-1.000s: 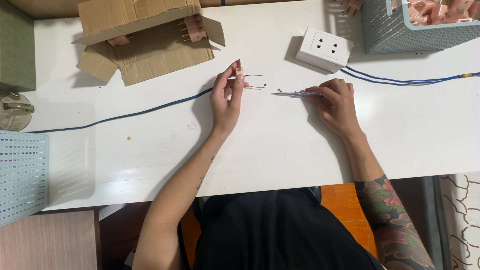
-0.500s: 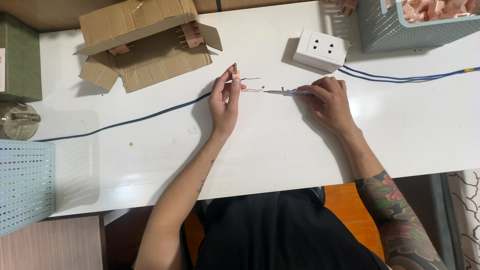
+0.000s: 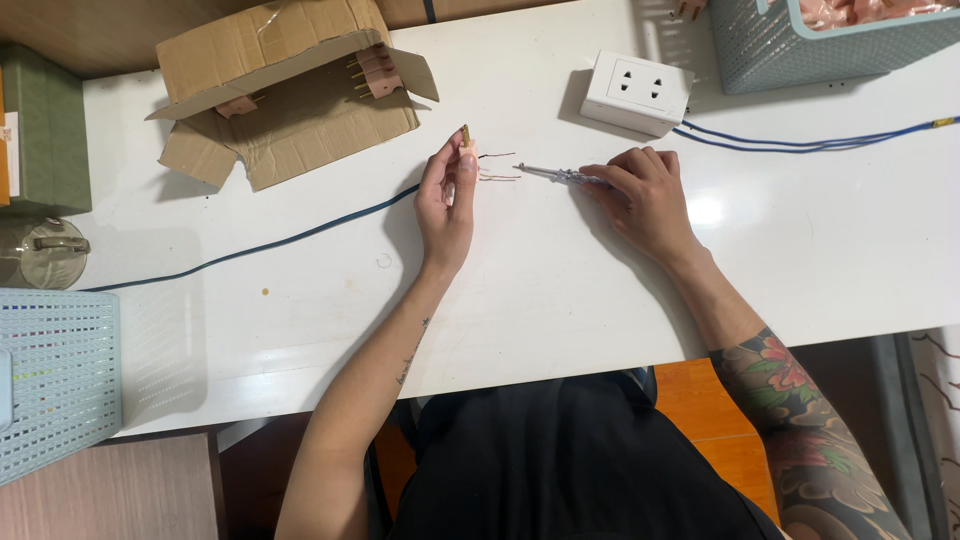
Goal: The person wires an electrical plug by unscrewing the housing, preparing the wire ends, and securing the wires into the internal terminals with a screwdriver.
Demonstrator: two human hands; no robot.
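Head view, contents listed from largest to smallest.

Table [image 3: 560, 300]: white top, on which everything below is laid.

Carton [image 3: 290, 95]: torn brown cardboard, opened flat at the far left, with small pink parts with brass pins seen inside.

Baskets: one pale perforated basket [image 3: 830, 45] at the far right corner, a second [image 3: 50, 380] at the near left edge.

Socket block [image 3: 637, 92]: white, near the far edge, with blue leads run off to the right.

Cable [image 3: 250, 250]: thin and blue, laid across the table from the left edge up to the left hand. It is judged light and limp, so it would trail rather than hold a shape. Two bare wire ends [image 3: 498, 166] are seen fanned out just right of the fingers; these are judged fine and easily bent, best held by the insulation just behind them.

Left hand [image 3: 447, 200]: fingers closed in a pinch on the cable end, with a small brass-tipped piece [image 3: 465, 135] shown above the fingertips; whether that piece is gripped or only resting there cannot be told.

Right hand [image 3: 645, 195]: curled shut around a slim tool [image 3: 550, 175], its point held near the bare wires but apart from them. The tool is judged stiff and light, gripped at the handle end.
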